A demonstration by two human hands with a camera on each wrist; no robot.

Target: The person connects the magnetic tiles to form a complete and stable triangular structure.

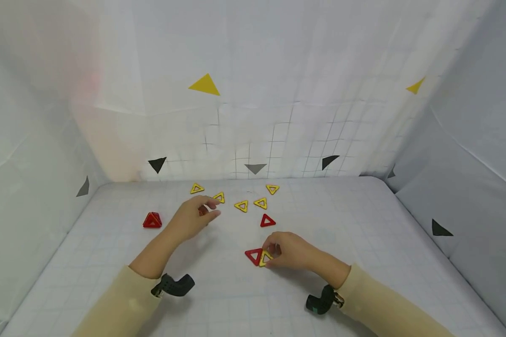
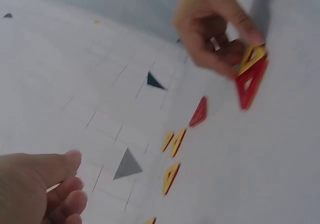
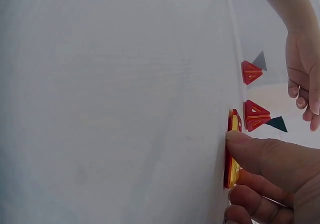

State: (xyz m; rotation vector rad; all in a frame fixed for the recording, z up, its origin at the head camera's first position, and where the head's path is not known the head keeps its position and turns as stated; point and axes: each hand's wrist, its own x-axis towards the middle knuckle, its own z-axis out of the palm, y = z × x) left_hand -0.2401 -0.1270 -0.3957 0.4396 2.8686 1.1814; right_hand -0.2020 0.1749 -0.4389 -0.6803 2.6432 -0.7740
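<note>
In the head view my right hand pinches a yellow triangle by its edge, and a red triangle lies against that piece. The right wrist view shows the thumb on the yellow piece. My left hand is over the table with loosely bent fingers and nothing visible in its grasp. A red piece is partly hidden behind it, and a yellow triangle lies by its fingertips. In the left wrist view, the left hand is apart from the pieces.
A red pyramid stands at the left of the table. Toward the back lie several yellow triangles, with a single red triangle in front of them. White sheets with coloured triangle marks surround the table's back and sides.
</note>
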